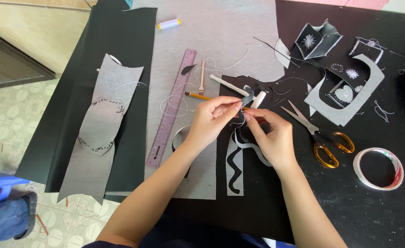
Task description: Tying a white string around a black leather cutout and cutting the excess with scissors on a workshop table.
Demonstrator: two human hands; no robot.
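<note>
My left hand (211, 120) pinches a small dark fabric piece (247, 99) between thumb and fingers above the table. My right hand (270, 136) grips the same piece from below, where a wavy black and grey strip (235, 160) trails down onto the black cloth. The two hands touch at their fingertips. A white stick-like tool (232, 86) and a yellow pencil (197, 95) lie just behind the hands.
Orange-handled scissors (319, 138) lie right of my right hand, a tape roll (378, 168) farther right. A purple ruler (171, 108), a small fork-like punch (202, 78) and a thread spool (169, 24) lie left and behind. Grey fabric pieces (102, 124) and stitched cutouts (345, 89) cover the black table cloth (372, 206).
</note>
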